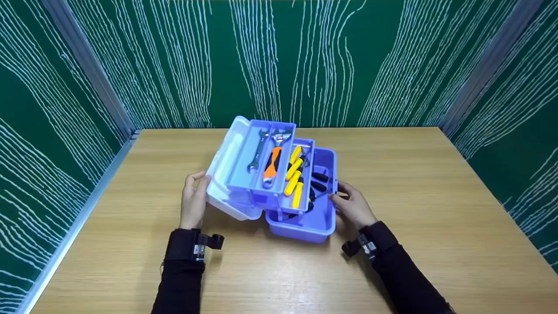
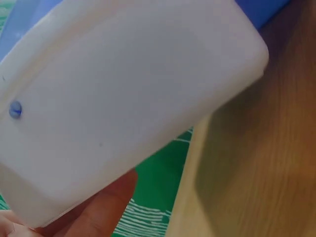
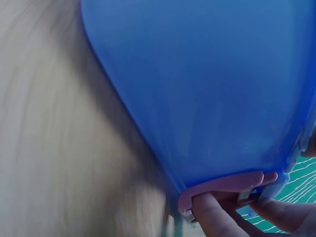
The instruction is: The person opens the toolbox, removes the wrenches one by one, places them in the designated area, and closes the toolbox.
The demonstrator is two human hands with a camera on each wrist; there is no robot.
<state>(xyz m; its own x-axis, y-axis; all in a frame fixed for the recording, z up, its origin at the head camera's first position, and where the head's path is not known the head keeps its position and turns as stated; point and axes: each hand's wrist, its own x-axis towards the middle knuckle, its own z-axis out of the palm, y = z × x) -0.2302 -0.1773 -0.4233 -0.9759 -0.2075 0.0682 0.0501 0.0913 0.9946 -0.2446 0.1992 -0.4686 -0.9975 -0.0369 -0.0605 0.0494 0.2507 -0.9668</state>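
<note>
A purple toolbox (image 1: 301, 234) stands with its lid folded out to the left and its two stepped trays raised. My left hand (image 1: 193, 200) grips the outer edge of the whitish lid (image 2: 143, 74), its fingers (image 2: 106, 205) at that edge in the left wrist view. At the right wall, my right hand (image 1: 354, 205) holds the toolbox with the thumb at the rim. In the right wrist view its fingers (image 3: 215, 215) touch a pink latch (image 3: 224, 185). An open-end wrench (image 1: 258, 152) and an orange-handled adjustable wrench (image 1: 272, 163) lie in the upper tray.
Several yellow-handled tools (image 1: 294, 174) fill the lower tray. Black-handled tools (image 1: 319, 186) lie in the toolbox's bottom, partly hidden by the trays. The wooden table (image 1: 414, 183) is bordered by green panels (image 1: 305, 65) with white lines.
</note>
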